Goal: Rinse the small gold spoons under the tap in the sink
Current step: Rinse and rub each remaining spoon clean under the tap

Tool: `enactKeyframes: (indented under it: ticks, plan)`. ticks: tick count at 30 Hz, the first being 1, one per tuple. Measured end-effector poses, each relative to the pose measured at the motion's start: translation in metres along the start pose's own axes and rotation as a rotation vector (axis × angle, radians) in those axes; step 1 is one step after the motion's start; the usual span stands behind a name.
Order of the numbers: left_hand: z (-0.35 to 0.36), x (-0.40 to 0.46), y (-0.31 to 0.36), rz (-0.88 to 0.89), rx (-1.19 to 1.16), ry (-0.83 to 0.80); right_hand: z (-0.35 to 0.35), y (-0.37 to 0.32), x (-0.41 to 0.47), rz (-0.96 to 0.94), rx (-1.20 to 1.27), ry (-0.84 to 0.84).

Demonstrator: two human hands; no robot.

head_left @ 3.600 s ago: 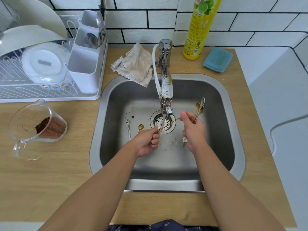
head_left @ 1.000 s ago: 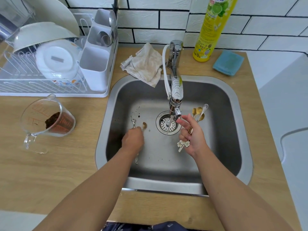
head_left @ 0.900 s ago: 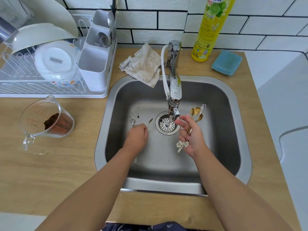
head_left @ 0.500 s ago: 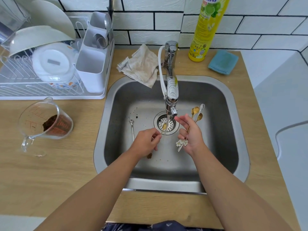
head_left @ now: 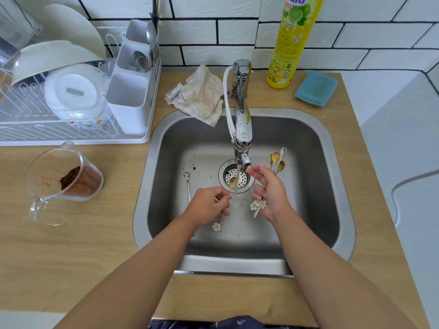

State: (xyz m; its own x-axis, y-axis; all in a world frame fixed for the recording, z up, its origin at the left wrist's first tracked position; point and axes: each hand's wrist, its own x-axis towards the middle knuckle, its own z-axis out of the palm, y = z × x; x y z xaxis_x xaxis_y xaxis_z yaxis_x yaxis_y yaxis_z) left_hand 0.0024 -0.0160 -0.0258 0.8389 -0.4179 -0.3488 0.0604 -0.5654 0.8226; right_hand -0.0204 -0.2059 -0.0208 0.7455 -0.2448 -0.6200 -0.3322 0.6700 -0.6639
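Since 1 second ago, left hand (head_left: 209,205) has lifted a gold spoon (head_left: 232,182) from sink (head_left: 337,186) floor, pinching its stem, bowl under tap (head_left: 242,138) stream. Right hand (head_left: 270,193) clutches rinsed spoons (head_left: 276,161). Light, stiff, likely slippery; grip mid-stem.

Person seen from above, head cam. Two bare forearms, no sleeves visible up to frame edge. Left hand (head_left: 209,206) & right hand (head_left: 270,195): no rings, no watch, no bracelets, no gloves. Nails short, unpainted as far as can be told. At the bottom edge, centre, a strip of dark navy clothing (head_left: 213,324) w/ small white printed marks; pattern too small to make out. Rest of body out of frame.
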Motion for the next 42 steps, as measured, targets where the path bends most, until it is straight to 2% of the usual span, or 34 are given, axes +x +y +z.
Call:
enactKeyframes:
  ticks: [4, 7, 10, 13, 16, 20, 28, 33, 39, 42]
  plan:
    - [0.002, 0.001, 0.0, -0.042, -0.077, -0.014, 0.001, 0.001, -0.001, 0.001, -0.068, -0.006]
    - [0.003, 0.001, 0.0, -0.059, -0.126, -0.05, 0.004, 0.005, -0.004, 0.002, -0.223, -0.036]
    - [0.005, -0.001, -0.001, -0.036, -0.121, -0.081, 0.009, 0.008, -0.01, 0.012, -0.414, -0.135]
    - [0.005, -0.002, 0.001, -0.027, -0.134, -0.089, 0.009, 0.014, -0.012, -0.074, -0.524, -0.18]
    - [0.005, -0.003, 0.002, -0.051, -0.186, -0.095, 0.008, 0.017, -0.008, -0.185, -0.598, -0.117]
    - [0.004, -0.005, 0.005, -0.081, -0.201, -0.097, 0.007, 0.018, -0.006, -0.163, -0.667, -0.172]
    - [0.0, -0.009, 0.006, -0.112, -0.248, -0.109, 0.01, 0.017, -0.012, -0.128, -0.632, -0.222]
    - [-0.004, -0.01, 0.01, -0.155, -0.307, -0.142, 0.006, 0.011, -0.01, -0.009, -0.437, -0.328]
    - [-0.006, -0.014, 0.014, -0.165, -0.316, -0.251, 0.006, 0.011, -0.01, -0.016, -0.523, -0.172]
    - [-0.006, -0.014, 0.016, -0.157, -0.33, -0.238, 0.004, 0.01, -0.009, 0.004, -0.489, -0.237]
